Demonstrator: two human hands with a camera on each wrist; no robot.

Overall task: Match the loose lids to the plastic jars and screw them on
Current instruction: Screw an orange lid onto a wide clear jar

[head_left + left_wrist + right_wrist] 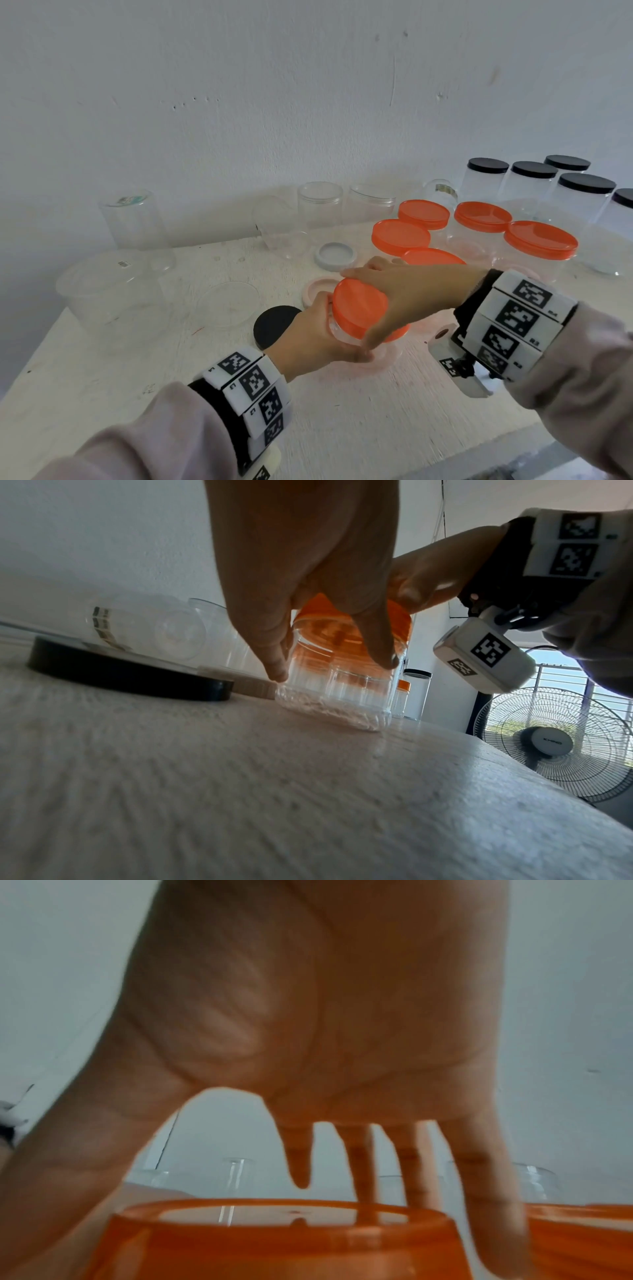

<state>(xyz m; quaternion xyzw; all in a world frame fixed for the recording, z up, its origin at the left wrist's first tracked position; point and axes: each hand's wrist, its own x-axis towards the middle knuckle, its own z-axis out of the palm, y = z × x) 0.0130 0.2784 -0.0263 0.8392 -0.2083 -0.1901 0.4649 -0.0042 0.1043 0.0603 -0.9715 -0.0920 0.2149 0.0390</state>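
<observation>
Head view: clear jar (pixel 346 334) on tabletop (pixel 342 428), steadied by gripping left hand (pixel 315 337); right hand (pixel 411 294) spread over orange lid (pixel 358 306), probably twisting.

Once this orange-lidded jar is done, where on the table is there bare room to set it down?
The near table, between both wrists and the front edge, is bare. A smaller patch lies left of the black lid, before the clear bowl. The back right is crowded with orange-lidded jars and black-lidded jars.
</observation>
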